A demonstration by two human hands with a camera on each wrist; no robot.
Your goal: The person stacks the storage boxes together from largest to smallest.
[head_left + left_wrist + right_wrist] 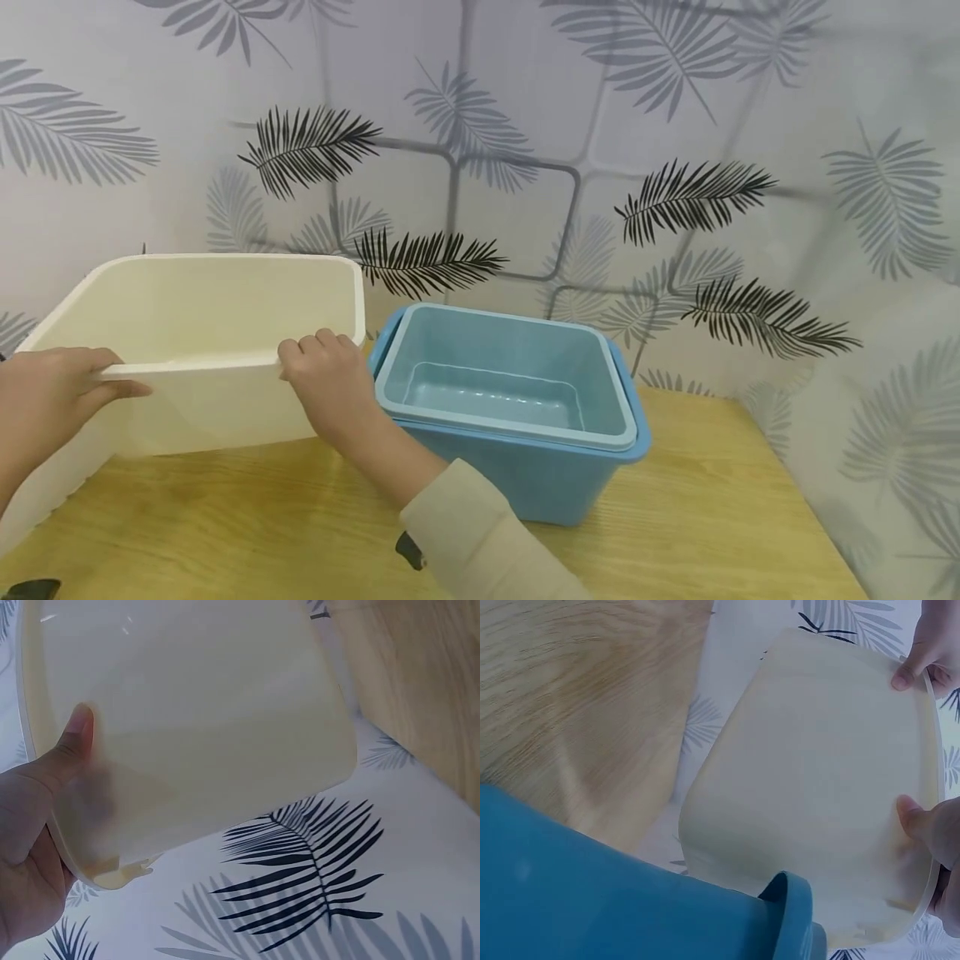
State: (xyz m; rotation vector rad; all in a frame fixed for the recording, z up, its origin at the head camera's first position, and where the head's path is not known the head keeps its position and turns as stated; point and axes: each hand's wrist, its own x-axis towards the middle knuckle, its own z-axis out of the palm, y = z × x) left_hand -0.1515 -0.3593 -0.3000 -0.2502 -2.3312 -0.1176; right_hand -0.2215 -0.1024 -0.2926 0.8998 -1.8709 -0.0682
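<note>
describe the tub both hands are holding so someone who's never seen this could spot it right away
On the wooden table against the leaf-patterned wall stand two open plastic tubs side by side. The cream tub is the one at the left, with the left hand and right hand gripping its near rim. Its neighbour, the blue tub, is untouched and has a paler liner nested inside.

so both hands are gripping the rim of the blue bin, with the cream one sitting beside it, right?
Not quite. The head view shows the left hand and right hand gripping the near rim of the cream bin; the blue bin sits beside it, untouched.
</note>
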